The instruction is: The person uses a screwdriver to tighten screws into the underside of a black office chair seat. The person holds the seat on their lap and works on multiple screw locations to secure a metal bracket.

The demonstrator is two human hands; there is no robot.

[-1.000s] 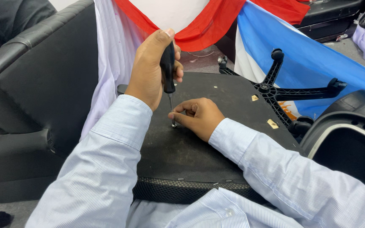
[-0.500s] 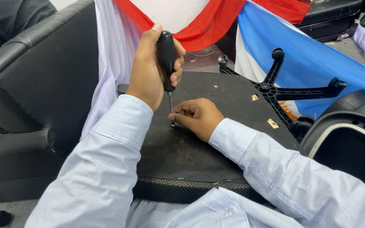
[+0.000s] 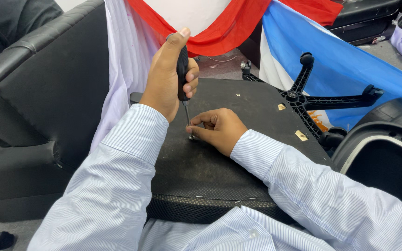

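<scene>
Hands: left hand (image 3: 166,76) clenched around black-handled screwdriver (image 3: 183,74), held upright, metal shaft down to a small screw (image 3: 191,137) near the middle of the black fabric-covered chair seat underside (image 3: 210,172). Right hand (image 3: 219,130), fingertips pinched at the shaft tip, steadying it. Far right edge: black star-shaped chair base (image 3: 298,95) against blue cloth (image 3: 350,74).

Black leather chair back (image 3: 47,88) at left, black star-shaped chair base (image 3: 303,95) far right — red, white, blue cloth (image 3: 331,56) behind.
</scene>
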